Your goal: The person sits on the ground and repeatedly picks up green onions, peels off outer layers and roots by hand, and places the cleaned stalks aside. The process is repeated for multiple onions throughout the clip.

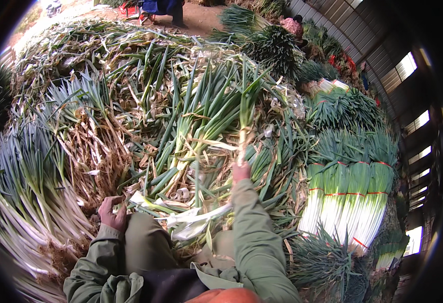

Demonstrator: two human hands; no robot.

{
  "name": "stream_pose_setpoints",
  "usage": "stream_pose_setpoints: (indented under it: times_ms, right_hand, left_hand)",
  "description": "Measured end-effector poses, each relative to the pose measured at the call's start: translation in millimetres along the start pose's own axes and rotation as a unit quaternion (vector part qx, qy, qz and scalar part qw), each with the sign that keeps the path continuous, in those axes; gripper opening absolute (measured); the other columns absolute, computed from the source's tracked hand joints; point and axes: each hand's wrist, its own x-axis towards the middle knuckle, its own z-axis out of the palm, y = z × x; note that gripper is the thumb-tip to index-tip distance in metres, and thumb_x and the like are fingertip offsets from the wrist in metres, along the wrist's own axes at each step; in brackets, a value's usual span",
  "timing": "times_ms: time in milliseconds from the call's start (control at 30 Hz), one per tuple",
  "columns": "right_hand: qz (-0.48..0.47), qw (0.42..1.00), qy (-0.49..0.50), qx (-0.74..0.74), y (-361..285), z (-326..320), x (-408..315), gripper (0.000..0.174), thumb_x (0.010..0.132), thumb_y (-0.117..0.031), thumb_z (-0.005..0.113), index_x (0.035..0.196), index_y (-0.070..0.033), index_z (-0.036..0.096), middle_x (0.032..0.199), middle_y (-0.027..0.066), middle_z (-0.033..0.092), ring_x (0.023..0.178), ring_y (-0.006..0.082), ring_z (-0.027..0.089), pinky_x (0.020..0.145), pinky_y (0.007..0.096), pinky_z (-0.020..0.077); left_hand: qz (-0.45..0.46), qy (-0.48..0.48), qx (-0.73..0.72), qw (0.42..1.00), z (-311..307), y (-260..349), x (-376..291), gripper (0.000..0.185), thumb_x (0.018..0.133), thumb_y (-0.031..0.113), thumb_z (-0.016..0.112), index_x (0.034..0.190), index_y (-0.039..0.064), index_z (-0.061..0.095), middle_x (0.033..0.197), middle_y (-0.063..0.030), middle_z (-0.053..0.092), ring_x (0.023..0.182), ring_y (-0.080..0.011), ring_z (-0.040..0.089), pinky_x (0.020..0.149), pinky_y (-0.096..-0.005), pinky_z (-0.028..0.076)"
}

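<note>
My right hand (241, 171) is closed around the lower end of a green onion stalk (243, 142), which stands upright with its green leaves pointing away from me. Dry, papery outer leaves hang about that stalk, partly blurred. Beside my left knee, my left hand (112, 213) has its fingers bent and apart, with nothing visible in them. It is nearest to the brown roots of an untrimmed green onion pile (104, 166). To its left lies another pile of long green onions (36, 212), white shanks and roots towards me.
Stripped leaves (183, 151) cover the ground before my knees and form a heap (92, 49) farther off. At right lie green onion bundles (346, 193) tied with red bands, and loose green tops (323, 261). Another person (164, 9) is at the far edge; a second (292, 27) is farther right.
</note>
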Motion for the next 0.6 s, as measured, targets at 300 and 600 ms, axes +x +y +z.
stream_pose_setpoints:
  times_ms: [300,600]
  right_hand:
    - [-0.133,0.948,-0.008,-0.289,-75.8,-252.5,-111.7,0.043,0.083,-0.027,0.071,0.118,-0.003,0.061,0.102,0.0217,0.07,0.091,0.0402,0.068,0.079,0.0454,0.0534]
    - [-0.205,0.93,-0.138,-0.274,-38.1,-289.8,-283.8,0.048,0.08,-0.023,0.076,0.12,-0.001,0.062,0.108,0.0207,0.067,0.098,0.038,0.066,0.084,0.043,0.0537]
  left_hand:
    - [-0.032,-0.11,-0.263,0.958,24.6,80.1,3.2,0.022,0.089,0.003,0.067,0.11,-0.002,0.062,0.099,-0.007,0.066,0.088,-0.0128,0.062,0.081,-0.0265,0.05]
    - [-0.251,-0.357,-0.644,0.628,114.6,167.4,-45.0,0.057,0.091,0.026,0.069,0.14,0.007,0.049,0.123,-0.0096,0.064,0.107,-0.0228,0.062,0.088,-0.0403,0.047]
